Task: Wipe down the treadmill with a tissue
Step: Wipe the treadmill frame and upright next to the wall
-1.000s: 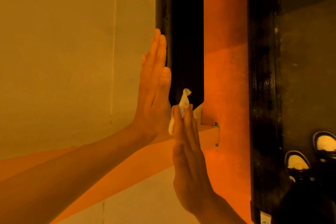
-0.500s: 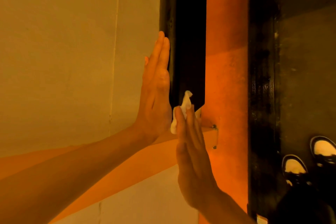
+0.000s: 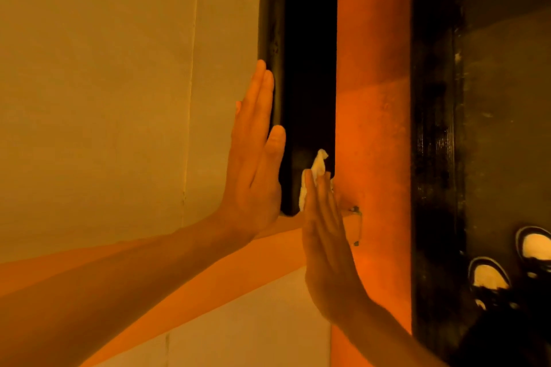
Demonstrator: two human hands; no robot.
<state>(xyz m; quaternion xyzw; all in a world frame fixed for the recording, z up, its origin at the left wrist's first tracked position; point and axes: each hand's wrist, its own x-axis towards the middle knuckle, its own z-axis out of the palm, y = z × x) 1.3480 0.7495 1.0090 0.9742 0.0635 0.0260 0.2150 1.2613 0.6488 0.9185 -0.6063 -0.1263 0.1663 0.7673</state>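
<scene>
Against the dark upright panel of the treadmill, the right hand pressed the crumpled tissue under straight fingertips; its grip was flat and pinched nothing. Over the last second the tissue had crept only slightly toward the panel's right edge, still low down. The wipe therefore looked barely advanced, with most of the surface above probably untouched. The left hand stayed flat on the panel's left edge, its grip open and empty.
</scene>
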